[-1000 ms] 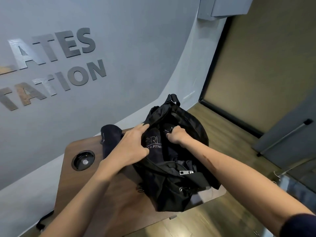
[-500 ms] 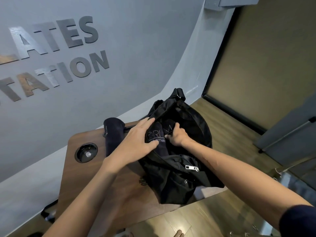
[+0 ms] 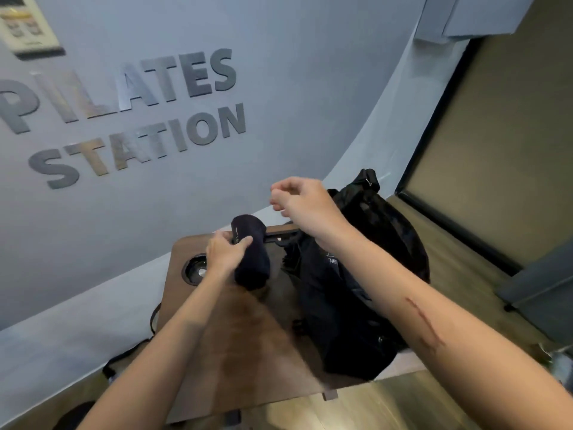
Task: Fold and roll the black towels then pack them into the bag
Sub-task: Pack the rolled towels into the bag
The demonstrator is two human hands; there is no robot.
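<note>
Both hands are now out of the black duffel bag (image 3: pixel 356 293), where half a second ago they were pushing a rolled towel down into its mouth. Now the left hand (image 3: pixel 224 254) is gripping a second rolled black towel (image 3: pixel 250 252), thumb and fingers curling around its upper half, at about 10 o'clock from the bag. That roll is lying tilted on the wooden table (image 3: pixel 235 346), its far end pointing toward the wall at 12 o'clock, and it is sitting just beside the bag without touching it. At 9 o'clock from the hand, a round black grommet (image 3: pixel 195 270) is sitting in the tabletop, partly covered by the wrist. The right hand (image 3: pixel 305 201) is hovering above the far end of the bag, at roughly 12 o'clock from the towel, holding nothing; its fingers are hanging loosely curled, blurred by motion. Under the right forearm the bag is slumping on the table's right half, its mouth gaping, with pale lettering of a packed towel (image 3: pixel 333 259) showing inside. On the grey wall behind, raised letters (image 3: pixel 130 119) are spelling PILATES STATION, and a white remote control (image 3: pixel 26 24) is hanging at 11 o'clock, in the frame's top corner.
</note>
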